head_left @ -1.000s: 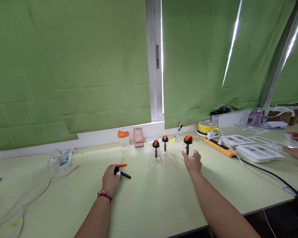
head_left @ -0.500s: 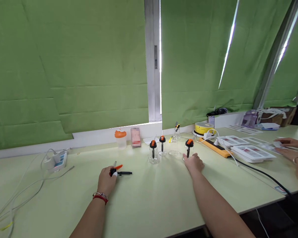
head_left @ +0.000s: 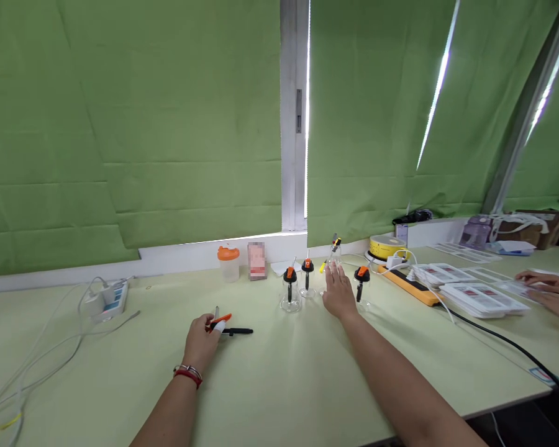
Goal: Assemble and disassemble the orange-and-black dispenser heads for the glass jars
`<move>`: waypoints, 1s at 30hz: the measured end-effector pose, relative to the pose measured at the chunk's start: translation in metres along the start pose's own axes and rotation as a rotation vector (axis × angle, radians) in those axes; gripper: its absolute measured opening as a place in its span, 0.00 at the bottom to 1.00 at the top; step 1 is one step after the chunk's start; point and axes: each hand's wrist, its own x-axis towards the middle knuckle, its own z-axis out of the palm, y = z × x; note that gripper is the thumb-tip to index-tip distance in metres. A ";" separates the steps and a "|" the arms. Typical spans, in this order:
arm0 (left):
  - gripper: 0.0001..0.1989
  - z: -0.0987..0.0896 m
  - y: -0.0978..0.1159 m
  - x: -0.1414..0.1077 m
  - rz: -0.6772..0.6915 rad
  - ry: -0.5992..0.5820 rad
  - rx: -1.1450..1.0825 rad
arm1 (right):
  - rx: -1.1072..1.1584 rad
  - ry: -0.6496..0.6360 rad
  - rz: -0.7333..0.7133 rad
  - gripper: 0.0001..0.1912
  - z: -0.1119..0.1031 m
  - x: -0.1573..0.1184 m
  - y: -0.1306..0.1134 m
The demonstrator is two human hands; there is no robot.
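Note:
My left hand (head_left: 202,337) is closed on a black and orange cup lid (head_left: 223,318) low over the table. The lid has an orange flap, a grey straw tip and a black bar (head_left: 237,331) pointing right; my fingers hide much of it. Stretched forward, my right hand (head_left: 339,295) has its fingers extended, just left of a clear cup with a black and orange lid (head_left: 361,287). It partly covers a clear round rim on the table. Two similar lidded cups, a nearer one (head_left: 290,290) and a farther one (head_left: 307,279), stand left of it.
Behind my right hand stands a clear cup with yellow parts (head_left: 336,247). An orange-lidded cup (head_left: 228,264) and pink box (head_left: 257,261) are near the wall. Rightward lie an orange power strip (head_left: 410,285), white packs (head_left: 484,299) and a co-worker's hands (head_left: 547,288). Cables (head_left: 74,347) lie left.
My right hand has let go of the right-hand lidded cup and moved left and forward, fingers now extended. My left hand stays at the lid. The view has shifted slightly.

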 end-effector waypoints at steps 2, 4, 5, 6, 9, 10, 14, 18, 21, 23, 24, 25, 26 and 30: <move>0.24 -0.001 0.002 -0.001 -0.012 0.007 -0.004 | 0.016 -0.077 0.100 0.41 0.002 0.014 0.000; 0.24 -0.002 0.005 -0.002 -0.015 0.005 -0.006 | 0.036 -0.144 0.194 0.41 0.000 0.026 0.002; 0.24 -0.003 0.007 -0.003 -0.018 0.006 -0.012 | 0.053 -0.178 0.231 0.40 -0.002 0.031 0.003; 0.24 -0.004 0.009 -0.004 -0.022 0.010 -0.026 | 0.072 -0.203 0.259 0.38 -0.004 0.034 0.003; 0.23 -0.006 0.014 -0.007 -0.044 -0.011 -0.107 | 0.114 -0.223 0.294 0.27 -0.012 0.039 0.003; 0.22 -0.006 0.015 -0.009 -0.047 -0.032 -0.133 | 0.120 -0.218 0.295 0.24 -0.015 0.039 0.002; 0.20 -0.007 0.018 -0.012 -0.049 -0.118 -0.169 | 0.137 -0.221 0.293 0.15 -0.022 0.035 -0.004; 0.26 -0.009 0.018 -0.013 -0.065 -0.186 -0.148 | 0.228 -0.175 0.341 0.16 -0.028 0.021 -0.013; 0.31 -0.011 0.016 -0.014 -0.038 -0.270 -0.142 | 0.431 -0.118 0.379 0.28 -0.032 0.003 -0.022; 0.32 -0.013 0.015 -0.014 -0.009 -0.308 -0.141 | 0.566 -0.140 0.397 0.37 -0.032 -0.012 -0.029; 0.32 -0.014 0.014 -0.014 0.003 -0.321 -0.145 | 0.616 -0.162 0.412 0.41 -0.032 -0.020 -0.031; 0.32 -0.014 0.013 -0.014 0.008 -0.333 -0.151 | 0.660 -0.191 0.413 0.44 -0.030 -0.027 -0.033; 0.32 -0.015 0.012 -0.014 0.009 -0.346 -0.160 | 0.700 -0.228 0.408 0.46 -0.029 -0.034 -0.035; 0.32 -0.014 0.011 -0.016 -0.024 -0.409 -0.207 | 0.907 -0.460 0.296 0.46 -0.020 -0.054 -0.035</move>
